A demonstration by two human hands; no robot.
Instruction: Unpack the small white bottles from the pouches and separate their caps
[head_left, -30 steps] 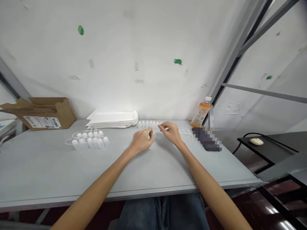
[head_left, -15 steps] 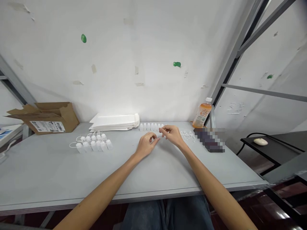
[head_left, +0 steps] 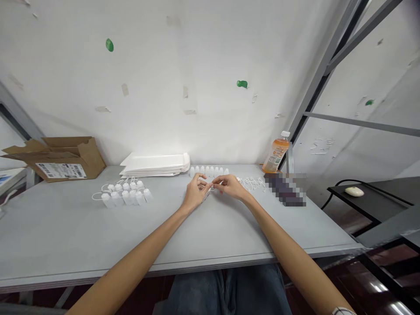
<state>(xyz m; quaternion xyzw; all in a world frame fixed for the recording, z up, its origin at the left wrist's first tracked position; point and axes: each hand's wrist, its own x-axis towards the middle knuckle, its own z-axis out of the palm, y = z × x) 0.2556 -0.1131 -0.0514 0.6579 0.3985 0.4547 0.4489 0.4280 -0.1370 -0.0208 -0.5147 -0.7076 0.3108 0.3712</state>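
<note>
My left hand (head_left: 196, 192) and my right hand (head_left: 229, 186) meet over the middle of the table, thumbs and fingertips pinched together. Between them shows a thin white cord (head_left: 211, 190), largely covered by the fingers. Just behind the hands stands a row of small white plastic bottles (head_left: 207, 170). Right of my right hand lies a loose pile of white cord loops (head_left: 252, 183). To the left, small white bottles with cord loops (head_left: 126, 196) are lined up in two rows, some of the loops arching out behind them.
A stack of white padded envelopes (head_left: 155, 165) lies against the wall, with an open cardboard box (head_left: 62, 164) left of it. An orange drink bottle (head_left: 276, 153) and a blurred dark object (head_left: 285, 189) sit at the right. Beyond the table, a pale mouse (head_left: 354, 191) rests on a black shelf.
Both hands have drawn together, the right moving slightly left, so their fingertips now meet. A bit of white cord now shows between them. The view has shifted slightly.
</note>
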